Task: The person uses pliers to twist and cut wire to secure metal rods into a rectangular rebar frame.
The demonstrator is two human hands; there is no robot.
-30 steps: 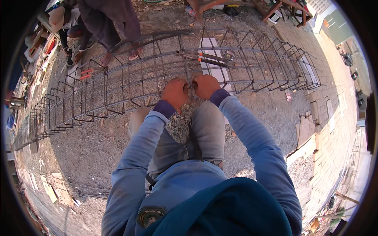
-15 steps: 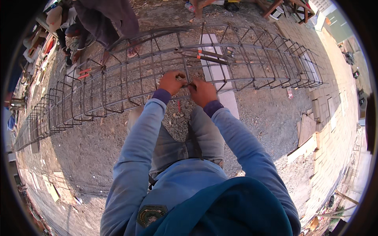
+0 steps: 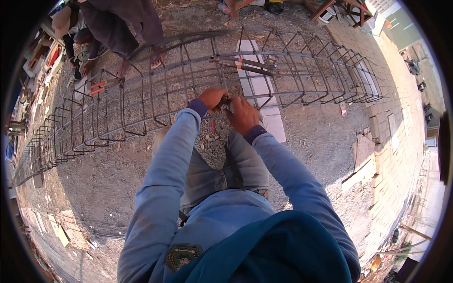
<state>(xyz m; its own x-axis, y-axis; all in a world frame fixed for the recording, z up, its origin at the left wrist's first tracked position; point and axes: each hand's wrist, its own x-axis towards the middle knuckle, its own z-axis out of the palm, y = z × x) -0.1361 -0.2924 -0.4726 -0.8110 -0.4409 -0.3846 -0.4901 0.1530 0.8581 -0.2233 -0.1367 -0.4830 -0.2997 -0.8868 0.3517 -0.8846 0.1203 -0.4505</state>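
A long cage of steel reinforcing bars (image 3: 181,123) runs across in front of me. Both hands work close together at its near side, where a crosswise bar meets a lengthwise one. My left hand (image 3: 213,98) is closed, with its fingertips at that joint. Just to the right, my right hand (image 3: 244,116) is closed too, its fingers curled and pinched by the same spot. Whatever sits between the fingertips is too small to make out. Beyond my hands, pincers with black and orange handles (image 3: 255,70) lie across the cage's bars.
A pale board (image 3: 273,123) lies under the cage. Farther left are red-handled pincers (image 3: 97,88) on the bars. Another person (image 3: 120,28) stands at the far left, with a crouching person (image 3: 71,23) beside them. Wood scraps (image 3: 363,162) and paving (image 3: 396,141) lie to the right.
My left hand has turned and moved slightly right, its fingers closer to the joint. My right hand has tipped and drawn a little toward me. The pincers stay on the cage.
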